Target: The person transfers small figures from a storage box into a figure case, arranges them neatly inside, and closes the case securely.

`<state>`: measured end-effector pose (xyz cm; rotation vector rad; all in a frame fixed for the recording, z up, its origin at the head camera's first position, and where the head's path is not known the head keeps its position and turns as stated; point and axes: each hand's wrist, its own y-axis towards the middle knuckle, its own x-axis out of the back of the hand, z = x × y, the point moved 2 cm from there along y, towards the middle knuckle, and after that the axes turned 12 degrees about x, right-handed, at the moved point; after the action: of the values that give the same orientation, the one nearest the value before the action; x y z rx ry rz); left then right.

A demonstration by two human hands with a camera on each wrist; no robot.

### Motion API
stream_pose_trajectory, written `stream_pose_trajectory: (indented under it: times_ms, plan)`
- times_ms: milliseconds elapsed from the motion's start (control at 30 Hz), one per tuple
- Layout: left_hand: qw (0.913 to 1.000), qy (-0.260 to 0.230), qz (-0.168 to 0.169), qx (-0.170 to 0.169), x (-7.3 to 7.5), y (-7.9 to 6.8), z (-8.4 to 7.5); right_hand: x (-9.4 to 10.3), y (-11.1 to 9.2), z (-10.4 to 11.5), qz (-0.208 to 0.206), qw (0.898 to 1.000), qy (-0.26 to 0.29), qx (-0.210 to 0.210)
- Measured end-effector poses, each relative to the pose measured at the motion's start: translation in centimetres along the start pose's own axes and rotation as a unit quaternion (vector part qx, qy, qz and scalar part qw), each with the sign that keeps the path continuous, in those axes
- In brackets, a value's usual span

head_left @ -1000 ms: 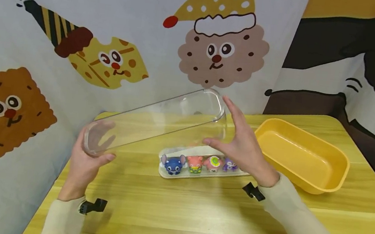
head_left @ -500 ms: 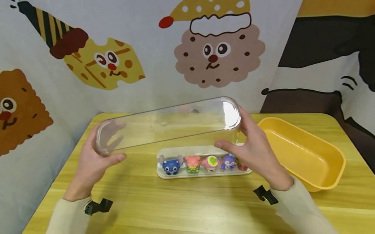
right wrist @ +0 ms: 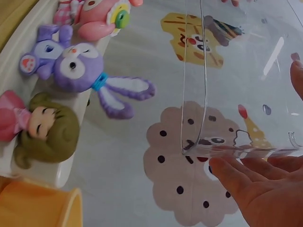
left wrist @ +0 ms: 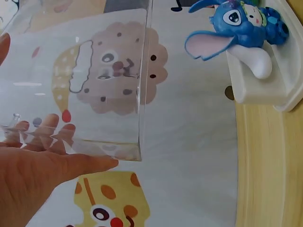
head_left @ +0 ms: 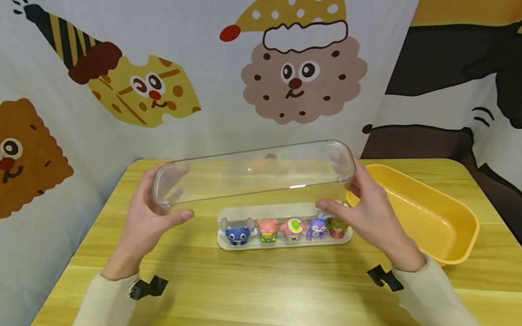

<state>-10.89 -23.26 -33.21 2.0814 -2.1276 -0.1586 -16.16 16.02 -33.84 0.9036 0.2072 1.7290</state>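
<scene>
A long clear plastic cover (head_left: 250,170) with rounded ends is held in the air, its right end higher in the head view. My left hand (head_left: 148,222) grips its left end and my right hand (head_left: 374,215) grips its right end. In the left wrist view, fingers (left wrist: 45,135) show through the plastic. On the table below sits a stepped white display base (head_left: 255,210). Several small figurines stand in a row on it, from a blue big-eared one (head_left: 237,233) through pink ones to a purple rabbit (head_left: 317,226) and a brown-haired girl (head_left: 337,228).
A yellow plastic tub (head_left: 434,222) stands at the right, partly behind my right hand. The wood-grain table (head_left: 273,306) meets a cloth backdrop (head_left: 215,97) printed with cartoon food at its back and left.
Both hands have carried the clear cover to the right and slightly lower, and it has levelled a little. The brown-haired figurine now shows. The base and tub have stayed in place.
</scene>
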Motion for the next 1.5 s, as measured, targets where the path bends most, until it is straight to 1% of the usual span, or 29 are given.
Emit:
stream_pose_trajectory:
  times_ms: [167, 267, 633, 900, 1000, 1133, 1233, 1300, 1500]
  plan:
    - [0.9991, 0.032, -0.006, 0.028, -0.6, 0.0, 0.0, 0.4, -0.7, -0.5, 0.004, 1.0, -0.003, -0.013]
    - [0.9983, 0.042, -0.001, 0.039, -1.1, 0.0, 0.1, 0.7, -1.1, -0.8, 0.009, 1.0, -0.013, -0.023]
    - [0.9971, 0.055, 0.029, 0.044, -2.9, 0.2, 1.2, 1.9, -2.7, -1.9, 0.021, 0.998, -0.046, -0.031]
    - [0.9972, 0.036, 0.044, 0.049, -4.2, 0.0, 2.3, 2.5, -4.0, -2.9, 0.025, 0.998, -0.053, -0.013]
    - [0.9975, 0.025, 0.051, 0.043, -4.6, -0.1, 2.8, 2.6, -4.4, -3.2, 0.027, 0.999, -0.045, -0.014]
    - [0.9977, 0.01, 0.065, 0.011, -4.8, 0.0, 3.5, 2.5, -4.8, -3.7, 0.031, 0.999, -0.022, -0.011]
    - [0.9973, 0.014, 0.071, -0.008, -4.8, 0.1, 4.1, 2.4, -5.2, -4.2, 0.034, 0.999, -0.019, -0.009]
    - [0.9971, 0.021, 0.072, -0.012, -4.8, 0.1, 4.4, 2.3, -5.4, -4.4, 0.038, 0.999, -0.024, -0.01]
    - [0.9964, 0.03, 0.079, -0.007, -4.8, 0.3, 5.1, 2.0, -5.9, -5.1, 0.045, 0.998, -0.037, -0.01]
